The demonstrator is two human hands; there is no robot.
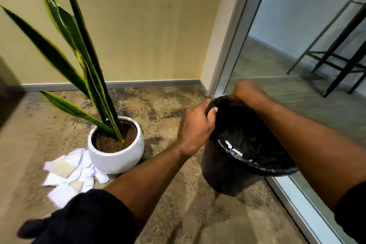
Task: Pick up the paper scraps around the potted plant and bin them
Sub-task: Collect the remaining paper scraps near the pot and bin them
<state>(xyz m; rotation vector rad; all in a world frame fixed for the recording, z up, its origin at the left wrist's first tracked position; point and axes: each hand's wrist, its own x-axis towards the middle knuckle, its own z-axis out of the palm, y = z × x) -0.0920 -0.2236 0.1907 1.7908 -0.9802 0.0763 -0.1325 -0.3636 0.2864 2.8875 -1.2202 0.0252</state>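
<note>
A snake plant grows in a round white pot on the carpet at centre left. Several white paper scraps lie in a pile on the floor against the pot's left front side. To the right stands a black bin lined with a black bag, tilted toward me, with a few white scraps visible inside. My left hand grips the bin's left rim. My right hand, blurred, is closed on the far rim of the bin.
A yellow wall with a grey baseboard runs behind the plant. A glass partition in a metal frame stands right beside the bin. Behind the glass are dark stool legs. Mottled brown carpet lies between pot and bin.
</note>
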